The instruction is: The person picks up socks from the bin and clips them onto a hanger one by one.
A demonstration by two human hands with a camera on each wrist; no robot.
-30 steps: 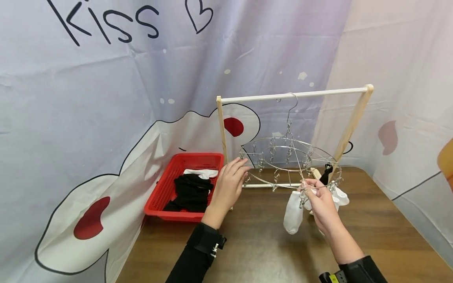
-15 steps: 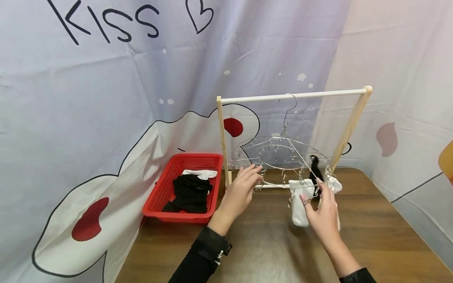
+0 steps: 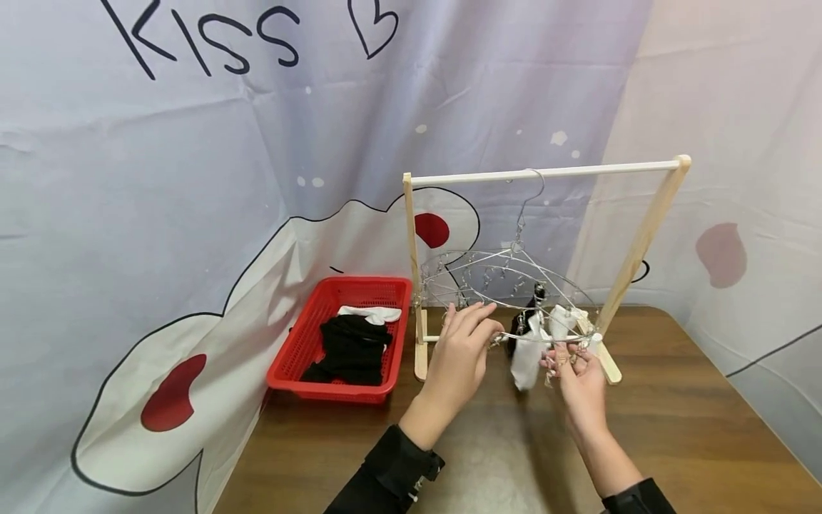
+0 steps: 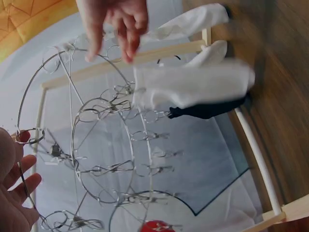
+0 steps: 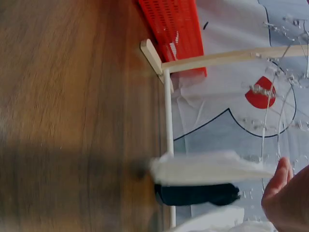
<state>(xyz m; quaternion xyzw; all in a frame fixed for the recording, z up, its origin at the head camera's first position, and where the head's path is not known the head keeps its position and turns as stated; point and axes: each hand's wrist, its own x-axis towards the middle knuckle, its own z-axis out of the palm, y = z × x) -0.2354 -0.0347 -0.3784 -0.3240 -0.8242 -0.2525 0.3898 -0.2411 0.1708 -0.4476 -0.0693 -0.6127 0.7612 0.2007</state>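
Note:
A round wire sock hanger (image 3: 546, 274) with several metal clips hangs by its hook from a rack bar. My left hand (image 3: 457, 353) holds its front rim at the left; in the left wrist view the wire runs between thumb and fingers. At the front right, my right hand (image 3: 583, 385) is by the rim and clips, and in the left wrist view its thumb stands apart from its loosely bent fingers (image 4: 130, 41). White socks (image 3: 529, 357) dangle from the clips just left of it, blurred in both wrist views. Behind them a black sock (image 4: 207, 110) hangs, partly hidden.
To the left stands a red plastic basket (image 3: 282, 368) with black clothing (image 3: 353, 350) and a white piece (image 3: 372, 314) in it. The rack's wooden posts (image 3: 644, 243) and feet rise from the brown table (image 3: 693, 400), with a printed curtain (image 3: 193, 214) behind.
The hanger has turned: its front rim went right along with my left hand, while the black sock swung left along the back. My right hand has shifted slightly, and the white socks sway.

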